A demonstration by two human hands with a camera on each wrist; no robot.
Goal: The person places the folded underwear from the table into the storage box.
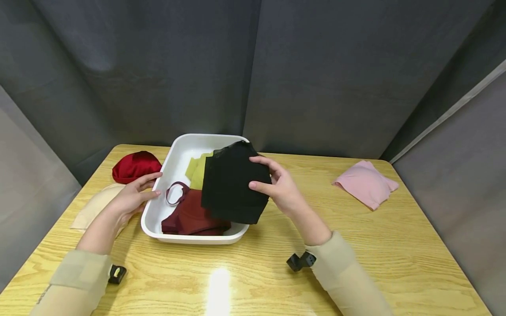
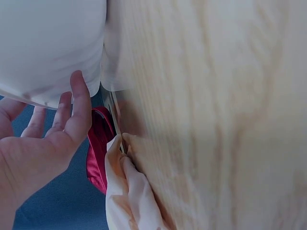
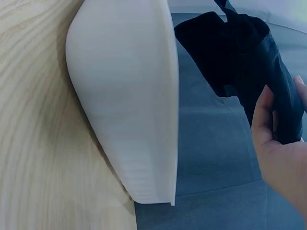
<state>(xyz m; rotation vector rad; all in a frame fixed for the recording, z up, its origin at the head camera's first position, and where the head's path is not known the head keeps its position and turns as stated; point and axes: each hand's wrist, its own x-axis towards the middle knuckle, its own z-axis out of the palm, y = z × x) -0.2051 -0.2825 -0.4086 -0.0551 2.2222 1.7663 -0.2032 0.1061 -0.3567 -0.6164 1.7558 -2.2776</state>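
Observation:
My right hand (image 1: 282,191) pinches the right edge of a folded black garment (image 1: 233,186), thumb on top. This garment hangs over the right side of a white plastic bin (image 1: 197,239); in the right wrist view it appears above the rim. My left hand (image 1: 132,197) holds the bin's left rim, thumb over the edge, fingers against the outer wall in the left wrist view. Inside the bin lie a maroon garment with a looped strap (image 1: 193,215) and a yellow-green garment (image 1: 195,173), partly covered by the black one.
Left of the bin, a red satin garment (image 1: 136,166) lies behind a cream garment (image 1: 95,206), which my left arm partly covers. A pink folded garment (image 1: 367,184) rests at the right of the wooden table (image 1: 356,245). Grey curtains (image 1: 336,79) stand behind.

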